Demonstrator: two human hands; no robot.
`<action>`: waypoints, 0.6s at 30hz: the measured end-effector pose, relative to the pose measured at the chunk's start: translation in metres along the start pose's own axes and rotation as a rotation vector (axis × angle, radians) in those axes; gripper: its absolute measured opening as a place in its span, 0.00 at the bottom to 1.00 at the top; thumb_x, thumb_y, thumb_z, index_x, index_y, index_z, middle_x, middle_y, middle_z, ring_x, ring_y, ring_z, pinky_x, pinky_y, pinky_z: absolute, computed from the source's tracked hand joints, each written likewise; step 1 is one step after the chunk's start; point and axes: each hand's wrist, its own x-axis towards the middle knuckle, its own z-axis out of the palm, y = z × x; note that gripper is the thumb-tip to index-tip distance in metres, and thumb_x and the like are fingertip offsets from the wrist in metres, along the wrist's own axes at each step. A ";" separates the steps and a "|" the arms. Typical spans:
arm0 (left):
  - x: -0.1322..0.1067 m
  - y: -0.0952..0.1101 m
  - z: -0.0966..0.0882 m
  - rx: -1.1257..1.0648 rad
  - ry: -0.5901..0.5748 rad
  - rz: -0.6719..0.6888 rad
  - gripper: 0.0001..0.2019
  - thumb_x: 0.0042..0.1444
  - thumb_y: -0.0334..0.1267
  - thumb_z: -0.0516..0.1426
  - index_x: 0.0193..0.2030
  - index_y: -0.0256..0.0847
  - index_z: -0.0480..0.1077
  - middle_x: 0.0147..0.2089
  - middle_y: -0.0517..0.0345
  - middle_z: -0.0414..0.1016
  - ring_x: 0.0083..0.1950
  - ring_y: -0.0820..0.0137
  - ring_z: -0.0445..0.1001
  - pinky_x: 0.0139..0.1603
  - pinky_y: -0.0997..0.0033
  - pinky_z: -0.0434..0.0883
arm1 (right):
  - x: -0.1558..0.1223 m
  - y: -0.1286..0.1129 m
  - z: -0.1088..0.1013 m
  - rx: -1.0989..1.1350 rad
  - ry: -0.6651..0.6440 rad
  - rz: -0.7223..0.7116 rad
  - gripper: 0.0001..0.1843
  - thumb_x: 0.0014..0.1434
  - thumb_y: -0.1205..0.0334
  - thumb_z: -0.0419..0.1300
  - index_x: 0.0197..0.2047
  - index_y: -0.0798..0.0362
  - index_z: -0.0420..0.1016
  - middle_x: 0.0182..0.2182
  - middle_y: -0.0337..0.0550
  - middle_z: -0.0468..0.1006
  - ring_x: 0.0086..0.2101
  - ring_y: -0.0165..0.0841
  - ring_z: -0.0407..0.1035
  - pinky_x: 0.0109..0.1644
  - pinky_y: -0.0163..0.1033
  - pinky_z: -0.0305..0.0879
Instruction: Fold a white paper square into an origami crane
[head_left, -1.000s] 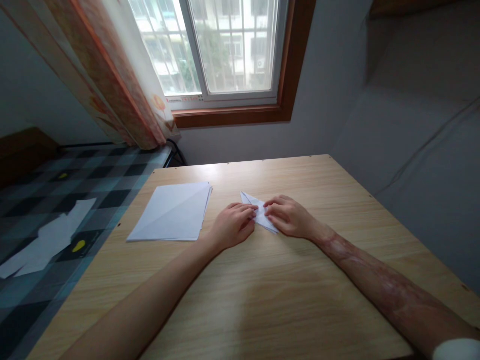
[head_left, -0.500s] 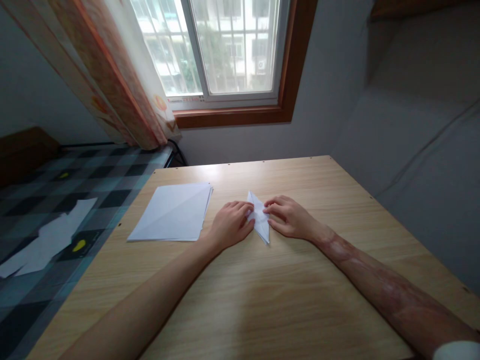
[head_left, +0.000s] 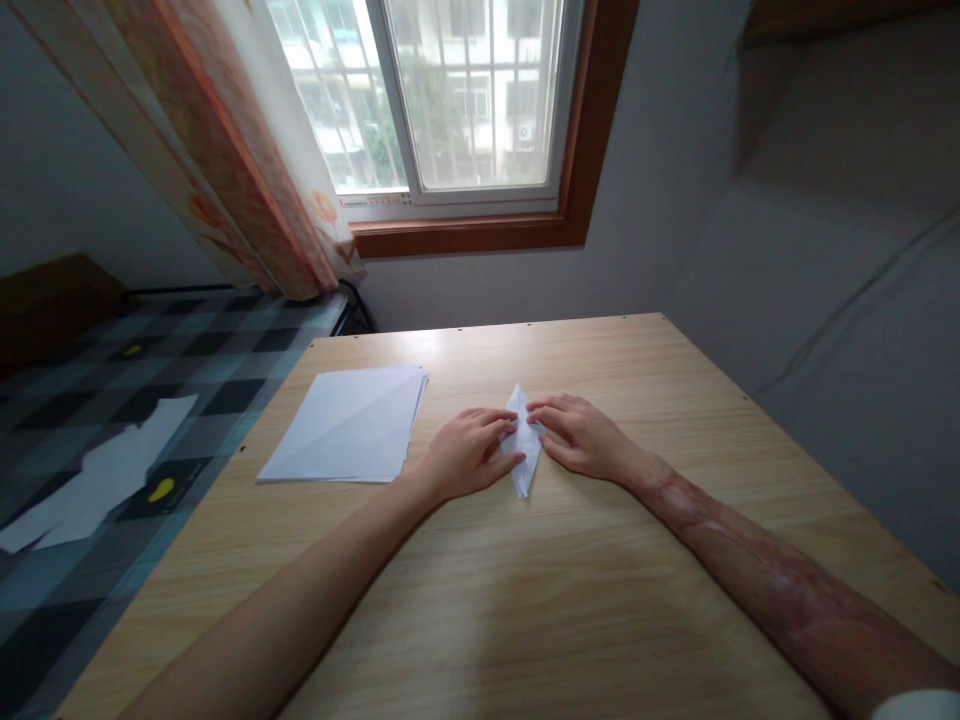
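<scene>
A small folded white paper (head_left: 523, 452), shaped like a narrow diamond, lies on the wooden table (head_left: 525, 600) with its points running toward and away from me. My left hand (head_left: 463, 455) rests on its left side, fingers curled and fingertips pressing the paper. My right hand (head_left: 581, 435) presses its right side the same way. Both hands hold the paper flat between them.
A stack of white sheets (head_left: 349, 422) lies on the table to the left of my hands. Beyond the table's left edge is a checked bedcover (head_left: 112, 400) with loose paper pieces (head_left: 90, 480). A window (head_left: 450, 100) and curtain (head_left: 247, 170) are behind; a grey wall is on the right.
The folded paper has turned clockwise under my fingers, from lying slanted to pointing nearly straight toward me. Both hands stayed on it and shifted only slightly.
</scene>
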 end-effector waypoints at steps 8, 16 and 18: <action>0.001 0.000 -0.001 -0.061 -0.058 0.003 0.22 0.69 0.49 0.65 0.65 0.45 0.75 0.69 0.46 0.80 0.69 0.53 0.80 0.71 0.48 0.77 | 0.000 0.002 0.002 -0.023 0.011 0.008 0.11 0.72 0.65 0.62 0.55 0.46 0.80 0.61 0.50 0.83 0.59 0.47 0.77 0.65 0.58 0.73; -0.002 -0.001 -0.005 -0.077 -0.096 0.082 0.30 0.66 0.54 0.67 0.69 0.44 0.72 0.72 0.42 0.76 0.72 0.51 0.76 0.78 0.45 0.70 | -0.003 0.008 0.008 -0.044 0.004 0.034 0.27 0.75 0.61 0.60 0.74 0.46 0.71 0.73 0.53 0.73 0.71 0.49 0.68 0.75 0.63 0.66; -0.002 -0.001 -0.007 -0.078 -0.111 0.085 0.32 0.64 0.56 0.68 0.70 0.45 0.71 0.72 0.41 0.76 0.73 0.51 0.76 0.78 0.45 0.69 | -0.003 0.009 0.009 -0.050 0.000 0.039 0.26 0.76 0.60 0.60 0.74 0.44 0.72 0.73 0.52 0.73 0.72 0.48 0.68 0.76 0.63 0.65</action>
